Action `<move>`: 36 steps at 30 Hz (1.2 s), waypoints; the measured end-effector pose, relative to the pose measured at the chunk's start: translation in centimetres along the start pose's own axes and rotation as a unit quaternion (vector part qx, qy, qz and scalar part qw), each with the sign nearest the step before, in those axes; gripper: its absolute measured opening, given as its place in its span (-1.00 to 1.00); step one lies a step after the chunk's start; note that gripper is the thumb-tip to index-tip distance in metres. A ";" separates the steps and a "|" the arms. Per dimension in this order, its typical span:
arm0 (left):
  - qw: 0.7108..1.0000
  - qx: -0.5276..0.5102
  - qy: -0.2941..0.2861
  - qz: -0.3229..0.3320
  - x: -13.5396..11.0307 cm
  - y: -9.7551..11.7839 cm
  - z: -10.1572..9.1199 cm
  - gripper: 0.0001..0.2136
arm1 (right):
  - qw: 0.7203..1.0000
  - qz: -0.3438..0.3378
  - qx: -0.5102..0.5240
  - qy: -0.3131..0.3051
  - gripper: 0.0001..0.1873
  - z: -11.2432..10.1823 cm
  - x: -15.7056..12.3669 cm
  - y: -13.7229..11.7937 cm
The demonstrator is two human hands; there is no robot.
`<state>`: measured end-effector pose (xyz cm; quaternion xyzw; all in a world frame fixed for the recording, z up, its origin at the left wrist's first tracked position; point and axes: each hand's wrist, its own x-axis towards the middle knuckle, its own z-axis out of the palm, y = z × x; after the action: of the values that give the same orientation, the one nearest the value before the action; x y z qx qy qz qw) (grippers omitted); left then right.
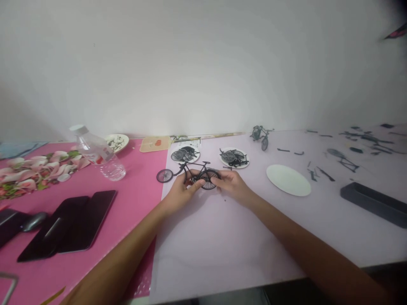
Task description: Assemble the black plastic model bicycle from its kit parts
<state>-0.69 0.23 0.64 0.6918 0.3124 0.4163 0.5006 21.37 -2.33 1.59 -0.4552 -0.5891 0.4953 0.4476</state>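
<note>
- The left hand (181, 191) and the right hand (232, 184) are both closed on a small black toy bike (190, 173), low over the table (222, 237).
- The fingers pinch the bike near its back wheel and its middle. The front wheel sticks out past the left hand.
- The bike looks almost built: it has a frame, two wheels and handlebars. I cannot tell which small bit is going on now.
- Just past the hands sit two round plates of bike parts, one (185, 154) on the left side and one (234, 157) on the right side. So more bikes look left to build.
- A green bike (261, 134) stands farther off, past the right hand. It looks done.
- An empty white plate (288, 180) lies to the right of the right hand.
- Loose parts (345, 159) lie far off to the right.
- A bottle (98, 154) lies on its side, left of the left hand.
</note>
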 end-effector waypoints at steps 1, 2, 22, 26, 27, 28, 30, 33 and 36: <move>1.000 0.005 -0.003 0.001 0.0 -0.1 0.0 -0.72 | 1.000 0.005 0.006 0.000 -0.57 0.1 -0.1 0.0; 1.000 0.007 -0.003 0.001 0.0 -0.2 0.0 -0.71 | 1.000 0.010 0.011 0.002 -0.57 0.2 -0.1 0.0; 0.949 -0.219 0.107 -0.200 0.2 -0.7 1.6 -0.32 | 0.974 -0.112 -0.090 0.175 -0.66 -0.1 0.7 1.3; 0.931 -0.277 0.070 -0.227 -0.1 0.1 2.2 -0.39 | 0.910 -0.254 -0.267 0.193 -0.81 -0.5 0.5 1.1; 0.928 -0.300 0.052 -0.215 -0.1 0.3 2.3 -0.40 | 0.897 -0.285 -0.289 0.177 -0.79 -0.5 0.4 1.1; 0.925 -0.320 0.030 -0.201 -0.1 0.5 2.4 -0.42 | 0.887 -0.309 -0.305 0.158 -0.75 -0.4 0.3 1.0; 0.922 -0.346 0.004 -0.173 -0.1 0.7 2.5 -0.46 | 0.871 -0.344 -0.329 0.125 -0.70 -0.2 0.3 1.1; 0.918 -0.362 0.010 -0.162 -0.1 0.8 2.5 -0.51 | 0.849 -0.373 -0.360 0.103 -0.66 0.1 0.2 1.2; 0.920 -0.356 0.024 -0.163 0.0 0.4 2.4 -0.56 | 0.834 -0.390 -0.379 0.097 -0.57 0.3 0.3 1.3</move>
<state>1.39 -0.93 0.64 0.3974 0.2639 0.4296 0.7667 21.18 -2.01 0.33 -0.3678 -0.8129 -0.0291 0.4506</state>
